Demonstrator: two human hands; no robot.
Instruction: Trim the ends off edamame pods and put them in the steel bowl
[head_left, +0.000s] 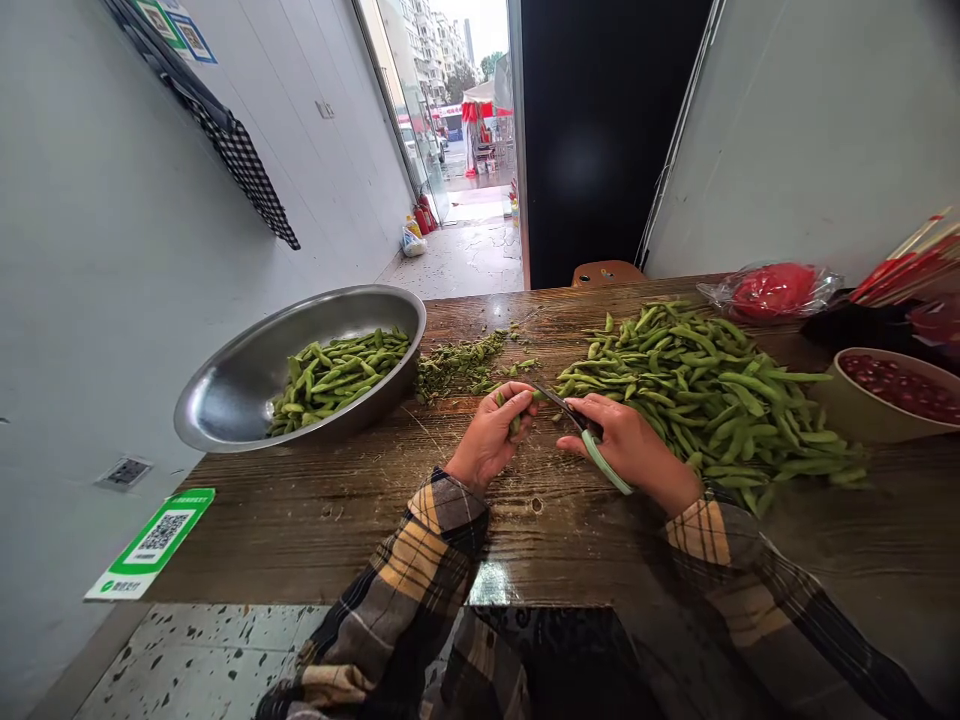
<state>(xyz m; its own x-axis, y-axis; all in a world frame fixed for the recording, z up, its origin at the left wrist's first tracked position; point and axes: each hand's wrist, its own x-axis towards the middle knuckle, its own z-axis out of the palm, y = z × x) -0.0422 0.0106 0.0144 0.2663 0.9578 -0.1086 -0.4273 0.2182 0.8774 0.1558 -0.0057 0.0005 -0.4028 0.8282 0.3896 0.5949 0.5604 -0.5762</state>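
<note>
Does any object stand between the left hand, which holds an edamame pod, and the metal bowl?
Nothing tall is visible between the left hand with its edamame pod and the metal bowl. Only low green trimmings lie scattered beside the bowl, whose raised rim faces the hand.

Brown table (360,520) (wooden): pods (697,385), bowl (217,395)

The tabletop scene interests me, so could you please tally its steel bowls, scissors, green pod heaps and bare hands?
Steel bowl: 1
Scissors: 1
Pod heaps: 2 (loose heap, bowl heap)
Hands: 2 (left hand, right hand)
Total: 6
</note>
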